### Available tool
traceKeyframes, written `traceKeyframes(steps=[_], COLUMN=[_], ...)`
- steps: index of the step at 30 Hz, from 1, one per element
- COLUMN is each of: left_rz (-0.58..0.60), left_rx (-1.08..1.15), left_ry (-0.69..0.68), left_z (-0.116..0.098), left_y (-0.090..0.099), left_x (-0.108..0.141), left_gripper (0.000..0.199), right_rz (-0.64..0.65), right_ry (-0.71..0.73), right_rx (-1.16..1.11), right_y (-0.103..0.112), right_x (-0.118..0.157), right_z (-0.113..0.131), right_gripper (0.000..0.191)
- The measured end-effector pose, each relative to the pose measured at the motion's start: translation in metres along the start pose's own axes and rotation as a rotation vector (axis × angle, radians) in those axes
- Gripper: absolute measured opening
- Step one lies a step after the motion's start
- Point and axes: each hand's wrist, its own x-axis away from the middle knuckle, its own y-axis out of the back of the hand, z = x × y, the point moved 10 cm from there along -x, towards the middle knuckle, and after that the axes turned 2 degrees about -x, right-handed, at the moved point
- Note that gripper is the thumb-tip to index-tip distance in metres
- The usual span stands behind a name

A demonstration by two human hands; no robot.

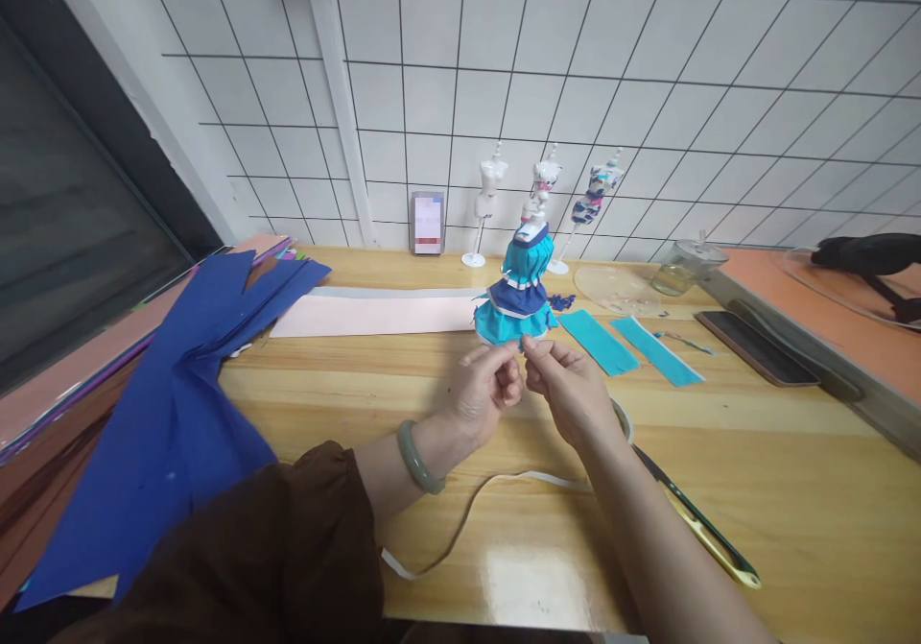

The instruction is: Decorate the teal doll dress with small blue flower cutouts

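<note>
Brown sleeve up close at 7 o'clock in the head view, and out of it comes the left hand, a green bangle round the wrist. In from 5 o'clock reaches the right hand. They meet just past centre, and the grip is a pinch from both, thumbs and forefingers on the hem of the tiered blue dress! It's upright on a miniature dress form over the worktop. Around that dress: turquoise strips at 4 o'clock, a pale pink strip at 9, crumpled blue cloth at 8, and a lit phone propped at 10.
</note>
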Motion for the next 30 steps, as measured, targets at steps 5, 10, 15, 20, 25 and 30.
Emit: traceKeyframes(steps=[5, 10, 15, 20, 25, 30], left_rz=[-0.107, -0.151, -0.147, -0.135, -0.18, -0.089], left_rx=[-0.148, -0.247, -0.3, -0.306, -0.272, -0.16], left_ry=[-0.057, -0.098, -0.153, -0.188, -0.148, -0.116], left_z=[-0.004, -0.01, -0.016, -0.017, -0.016, -0.013], left_y=[0.008, 0.01, 0.009, 0.008, 0.015, 0.011], left_x=[0.002, 0.003, 0.003, 0.001, 0.0, -0.002], left_gripper=[0.033, 0.035, 0.032, 0.031, 0.029, 0.028], right_rz=[-0.004, 0.011, 0.039, 0.114, 0.094, 0.025], right_ry=[-0.014, -0.022, -0.055, -0.146, -0.183, -0.129], right_rx=[-0.048, -0.071, -0.108, -0.194, -0.255, -0.148], right_y=[-0.001, -0.003, -0.008, -0.019, -0.014, 0.002], right_x=[-0.001, -0.001, 0.001, 0.005, 0.005, 0.007], right_z=[-0.002, -0.001, -0.002, -0.009, -0.009, -0.007], right_gripper=[0.037, 0.038, 0.041, 0.036, 0.04, 0.041])
